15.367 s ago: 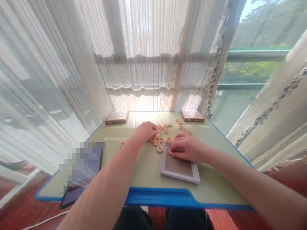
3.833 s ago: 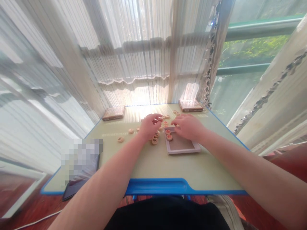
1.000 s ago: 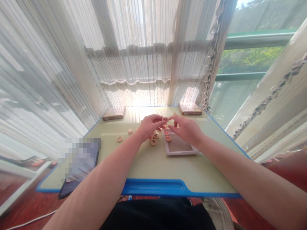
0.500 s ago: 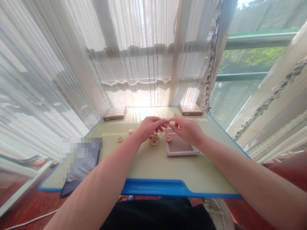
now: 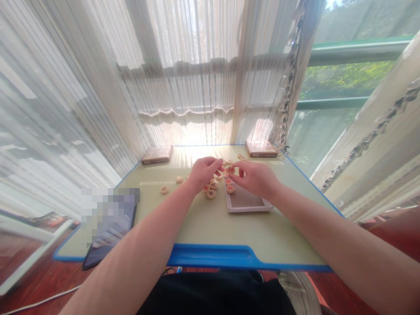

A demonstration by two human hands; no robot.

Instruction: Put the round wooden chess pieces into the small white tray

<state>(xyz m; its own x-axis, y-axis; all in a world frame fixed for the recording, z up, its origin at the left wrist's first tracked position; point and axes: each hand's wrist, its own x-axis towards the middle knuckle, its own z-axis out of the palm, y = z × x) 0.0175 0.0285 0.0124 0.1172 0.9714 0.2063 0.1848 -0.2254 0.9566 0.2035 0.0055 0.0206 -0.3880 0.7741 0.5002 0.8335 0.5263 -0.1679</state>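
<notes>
My right hand pinches a round wooden chess piece with a red character between thumb and forefinger, held above the far end of a white-framed shallow tray. My left hand hovers just left of the piece. Its fingers are loosely curled and its tips no longer touch the piece, and nothing shows in them. Two red-marked pieces lie at the tray's far left corner. Several more pieces lie on the table under and beside my left hand.
The green table has a blue front edge. Two flat patterned boxes stand at the back, one left and one right. Two stray pieces lie further left. A dark tablet rests at the front left corner. Sheer curtains hang behind.
One second ago my left hand held the piece up; both hands then met on it. Now only my right hand holds it, and my left has drawn slightly back.
</notes>
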